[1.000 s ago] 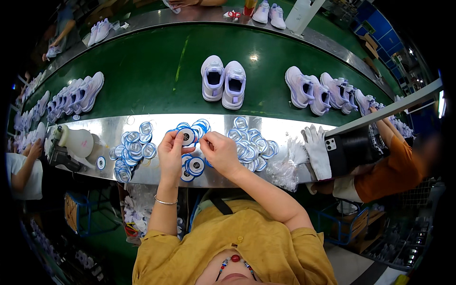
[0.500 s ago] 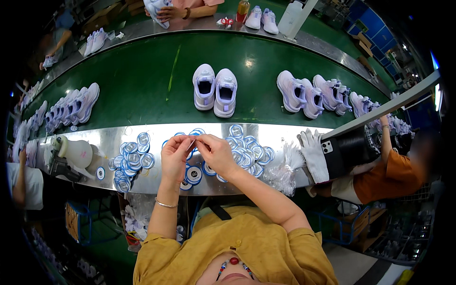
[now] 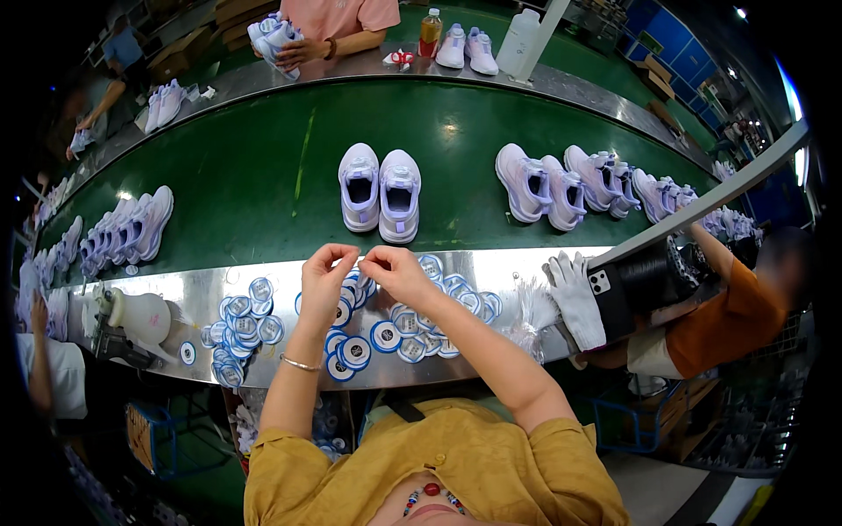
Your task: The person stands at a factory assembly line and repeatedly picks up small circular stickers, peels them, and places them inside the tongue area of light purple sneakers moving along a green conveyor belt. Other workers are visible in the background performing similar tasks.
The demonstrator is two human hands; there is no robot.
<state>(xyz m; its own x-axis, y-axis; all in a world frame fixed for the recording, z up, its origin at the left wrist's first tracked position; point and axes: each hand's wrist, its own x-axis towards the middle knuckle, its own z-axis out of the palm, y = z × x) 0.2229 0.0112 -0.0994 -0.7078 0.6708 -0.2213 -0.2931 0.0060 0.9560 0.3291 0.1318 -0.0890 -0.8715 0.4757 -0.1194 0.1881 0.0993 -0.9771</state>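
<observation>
Round tags (image 3: 354,352) are heaped on the bench (image 3: 197,294), beside the left hand (image 3: 330,270) and right hand (image 3: 400,272). Both are pinched, on what can't be told; fiddly tag handling, probably, so a light touch is called for.

I list: frame left, gun-shaped tool (image 3: 132,340) — right, white glove (image 3: 574,302) beside phone (image 3: 601,282) — upper centre, amber bottle (image 3: 430,35), white jug (image 3: 518,44).

Head-worn fisheye — down onto left hand (image 3: 324,272) and right hand (image 3: 401,274)
</observation>
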